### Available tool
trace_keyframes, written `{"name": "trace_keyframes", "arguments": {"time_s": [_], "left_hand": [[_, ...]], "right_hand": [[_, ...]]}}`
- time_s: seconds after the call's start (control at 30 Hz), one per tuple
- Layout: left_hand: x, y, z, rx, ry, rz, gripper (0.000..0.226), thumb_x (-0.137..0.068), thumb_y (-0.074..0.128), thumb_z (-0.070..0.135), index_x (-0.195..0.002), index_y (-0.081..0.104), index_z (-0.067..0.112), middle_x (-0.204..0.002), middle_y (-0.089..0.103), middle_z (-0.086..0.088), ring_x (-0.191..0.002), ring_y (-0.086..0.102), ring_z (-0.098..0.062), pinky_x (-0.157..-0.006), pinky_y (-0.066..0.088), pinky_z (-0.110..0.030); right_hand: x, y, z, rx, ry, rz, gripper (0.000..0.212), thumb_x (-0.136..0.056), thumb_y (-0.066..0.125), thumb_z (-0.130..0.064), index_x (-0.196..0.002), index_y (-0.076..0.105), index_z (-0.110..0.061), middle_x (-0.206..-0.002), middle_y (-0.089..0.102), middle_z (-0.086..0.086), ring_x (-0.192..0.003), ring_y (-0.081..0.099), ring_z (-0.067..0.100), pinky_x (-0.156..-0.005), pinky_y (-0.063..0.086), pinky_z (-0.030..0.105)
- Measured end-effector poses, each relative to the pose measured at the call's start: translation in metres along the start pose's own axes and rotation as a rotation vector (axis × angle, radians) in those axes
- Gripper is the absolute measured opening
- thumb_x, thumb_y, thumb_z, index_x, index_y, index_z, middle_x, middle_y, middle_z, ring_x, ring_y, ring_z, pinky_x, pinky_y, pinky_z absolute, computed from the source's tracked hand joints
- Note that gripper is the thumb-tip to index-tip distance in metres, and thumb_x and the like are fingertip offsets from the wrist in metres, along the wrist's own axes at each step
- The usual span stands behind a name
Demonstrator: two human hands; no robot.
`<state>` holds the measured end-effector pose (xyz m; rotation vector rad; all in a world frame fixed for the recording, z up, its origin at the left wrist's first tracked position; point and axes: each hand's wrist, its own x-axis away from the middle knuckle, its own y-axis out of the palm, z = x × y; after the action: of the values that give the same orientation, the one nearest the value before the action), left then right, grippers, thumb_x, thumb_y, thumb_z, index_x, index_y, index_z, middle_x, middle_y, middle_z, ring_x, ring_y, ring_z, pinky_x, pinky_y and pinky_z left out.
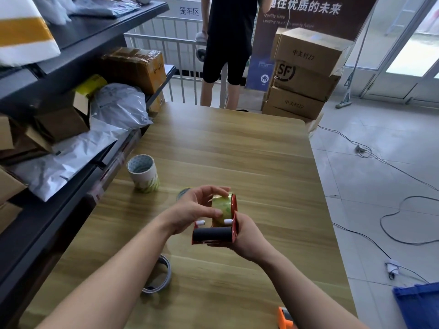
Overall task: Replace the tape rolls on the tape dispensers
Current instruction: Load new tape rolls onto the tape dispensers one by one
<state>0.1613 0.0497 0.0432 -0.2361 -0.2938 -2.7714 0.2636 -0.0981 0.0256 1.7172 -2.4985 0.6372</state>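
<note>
tape stack (143, 174) (upright), grey ring (168, 273), orange dispenser (284, 319)

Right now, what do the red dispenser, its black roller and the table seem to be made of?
Red dispenser: glossy thin side plates, painted metal or hard plastic; I cannot tell which. Black roller: matte and dull, likely rubber or foam. Table: printed-looking wood grain with soft sheen, probably laminate.
</note>
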Motion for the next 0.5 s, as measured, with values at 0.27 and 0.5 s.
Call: {"name": "trace_keyframes", "arguments": {"time_s": [0.27,0.5], "left_hand": [[-0.003,-0.005,0.012,-0.156,-0.110,0.021,0.065,-0.072,0.075,0.010,-0.132,0.051,0.013,-0.118,0.064,-0.011,-0.109,0.062,-0.024,-0.089,0.052,-0.033],[-0.005,-0.001,0.018,-0.353,-0.041,0.008,0.061,-0.070,0.080,0.002,-0.123,0.052,0.012,-0.120,0.059,-0.012,-0.110,0.061,-0.023,-0.094,0.052,-0.038]], "right_hand": [[-0.005,0.006,-0.001,0.108,-0.103,0.027,0.037,-0.077,0.076,-0.006,-0.112,0.063,-0.011,-0.112,0.068,0.005,-0.102,0.068,0.015,-0.091,0.056,0.041],[-0.008,0.010,-0.002,0.054,-0.131,0.049,0.035,-0.075,0.077,-0.002,-0.105,0.063,-0.012,-0.111,0.067,0.010,-0.100,0.069,0.019,-0.087,0.057,0.044]]}}
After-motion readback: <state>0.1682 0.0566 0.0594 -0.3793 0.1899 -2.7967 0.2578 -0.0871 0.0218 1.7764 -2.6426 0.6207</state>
